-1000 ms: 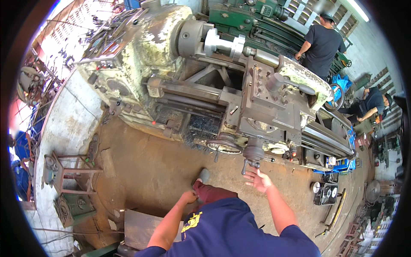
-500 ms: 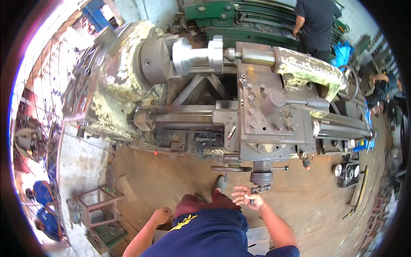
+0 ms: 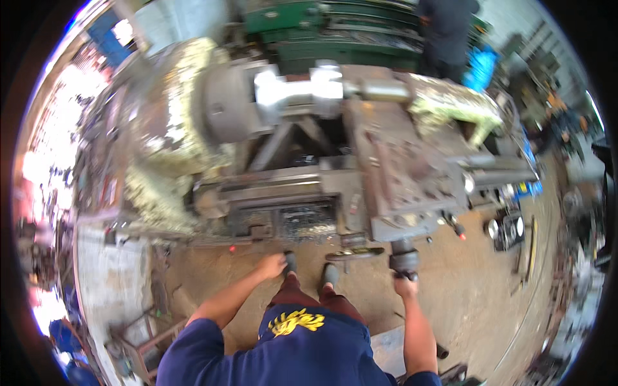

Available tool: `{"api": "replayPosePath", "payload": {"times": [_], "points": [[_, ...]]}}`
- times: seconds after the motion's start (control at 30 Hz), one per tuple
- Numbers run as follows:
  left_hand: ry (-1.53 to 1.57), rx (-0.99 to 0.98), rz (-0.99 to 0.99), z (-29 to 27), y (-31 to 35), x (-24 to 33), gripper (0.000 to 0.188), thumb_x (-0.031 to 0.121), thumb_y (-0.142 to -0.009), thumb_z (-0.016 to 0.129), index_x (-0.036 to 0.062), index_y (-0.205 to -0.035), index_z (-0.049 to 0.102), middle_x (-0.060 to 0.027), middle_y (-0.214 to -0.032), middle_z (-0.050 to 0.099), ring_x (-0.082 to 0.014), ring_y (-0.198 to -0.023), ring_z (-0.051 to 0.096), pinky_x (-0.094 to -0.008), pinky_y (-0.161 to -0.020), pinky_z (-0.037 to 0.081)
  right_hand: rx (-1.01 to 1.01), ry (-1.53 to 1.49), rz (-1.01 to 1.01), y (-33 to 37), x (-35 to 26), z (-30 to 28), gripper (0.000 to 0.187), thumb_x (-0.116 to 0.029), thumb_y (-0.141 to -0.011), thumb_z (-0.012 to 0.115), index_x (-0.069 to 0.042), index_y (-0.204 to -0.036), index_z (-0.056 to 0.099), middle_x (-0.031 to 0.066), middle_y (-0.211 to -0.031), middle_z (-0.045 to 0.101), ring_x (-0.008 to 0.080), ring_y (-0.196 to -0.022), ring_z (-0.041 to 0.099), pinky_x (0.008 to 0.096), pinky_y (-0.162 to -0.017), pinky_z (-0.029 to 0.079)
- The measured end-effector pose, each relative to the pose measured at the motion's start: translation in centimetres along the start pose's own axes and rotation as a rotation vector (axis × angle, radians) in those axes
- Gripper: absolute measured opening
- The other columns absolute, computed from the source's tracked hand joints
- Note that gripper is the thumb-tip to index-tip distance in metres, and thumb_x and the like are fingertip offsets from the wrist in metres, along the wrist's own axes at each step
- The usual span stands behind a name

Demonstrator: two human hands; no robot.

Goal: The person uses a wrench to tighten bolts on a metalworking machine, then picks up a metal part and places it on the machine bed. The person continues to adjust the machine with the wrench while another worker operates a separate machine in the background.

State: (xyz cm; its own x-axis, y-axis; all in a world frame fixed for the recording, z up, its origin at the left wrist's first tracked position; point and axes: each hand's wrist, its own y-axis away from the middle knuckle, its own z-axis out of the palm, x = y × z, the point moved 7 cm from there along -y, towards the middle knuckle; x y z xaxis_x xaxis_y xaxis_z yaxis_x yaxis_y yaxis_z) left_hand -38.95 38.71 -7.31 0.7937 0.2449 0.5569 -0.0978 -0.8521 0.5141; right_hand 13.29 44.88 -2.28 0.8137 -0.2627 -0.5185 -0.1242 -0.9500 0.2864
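Right hand (image 3: 406,287) clamped on crank (image 3: 404,261); overwinding could jam the slide (image 3: 405,226) ahead of it. Left hand (image 3: 273,264): closure cannot be told.

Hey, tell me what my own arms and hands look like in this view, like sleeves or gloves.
Your left hand and right hand appear bare, with no gloves visible. The forearms are uncovered, below short navy-blue sleeves. I can make out no watch or bracelet, but motion blur hides fine detail.
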Motion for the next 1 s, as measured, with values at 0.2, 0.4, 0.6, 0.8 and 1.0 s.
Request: {"api": "replayPosePath", "payload": {"times": [0.2,0.4,0.6,0.8,1.0], "points": [[0.32,0.436,0.513,-20.7,8.8,16.0,0.016,0.02,-0.089,0.068,0.0066,-0.098,0.07,-0.0151,-0.094,0.071,-0.0352,-0.088,0.069,-0.0431,-0.075,0.056,0.269,0.35,0.042,1.8,-4.1,-9.8,0.018,-0.01,-0.08,0.074,0.002,-0.093,0.072,0.0252,-0.093,0.071,0.0406,-0.086,0.071,0.0486,-0.072,0.055],[0.02,1.226,0.359,-41.3,26.8,11.8,0.001,0.006,-0.082,0.072,0.0056,-0.082,0.071,-0.0099,-0.079,0.072,-0.0219,-0.069,0.07,-0.0337,-0.065,0.057,0.165,0.492,0.21,6.0,-7.4,-3.3,0.024,-0.023,-0.087,0.065,-0.005,-0.098,0.075,0.0208,-0.099,0.073,0.037,-0.088,0.072,0.0453,-0.076,0.059],[0.086,1.715,-0.156,-52.6,33.9,0.6,0.007,0.009,-0.087,0.071,0.0024,-0.09,0.07,-0.0108,-0.077,0.069,-0.0184,-0.063,0.066,-0.0289,-0.062,0.051,0.178,0.457,-0.066,-0.9,0.8,-4.5,0.022,-0.018,-0.088,0.063,-0.001,-0.096,0.074,0.0229,-0.093,0.073,0.0343,-0.079,0.069,0.0451,-0.063,0.054],[-0.078,1.777,-0.292,-56.5,37.0,-3.4,0.01,0.012,-0.089,0.071,0.004,-0.096,0.072,-0.0073,-0.073,0.069,-0.0122,-0.06,0.058,-0.0286,-0.061,0.048,0.31,0.609,0.15,4.0,-1.2,-6.4,0.027,-0.025,-0.09,0.064,-0.001,-0.093,0.077,0.0174,-0.086,0.075,0.0282,-0.071,0.07,0.045,-0.061,0.054],[-0.03,1.835,-0.445,-57.8,38.1,-6.2,0.012,0.017,-0.088,0.07,0.0048,-0.092,0.072,-0.0136,-0.075,0.07,-0.0219,-0.064,0.067,-0.0345,-0.064,0.051,0.273,0.423,0.094,1.8,-1.2,-3.5,0.028,-0.026,-0.09,0.062,-0.001,-0.09,0.077,0.0205,-0.081,0.073,0.031,-0.072,0.072,0.0466,-0.06,0.054]]}}
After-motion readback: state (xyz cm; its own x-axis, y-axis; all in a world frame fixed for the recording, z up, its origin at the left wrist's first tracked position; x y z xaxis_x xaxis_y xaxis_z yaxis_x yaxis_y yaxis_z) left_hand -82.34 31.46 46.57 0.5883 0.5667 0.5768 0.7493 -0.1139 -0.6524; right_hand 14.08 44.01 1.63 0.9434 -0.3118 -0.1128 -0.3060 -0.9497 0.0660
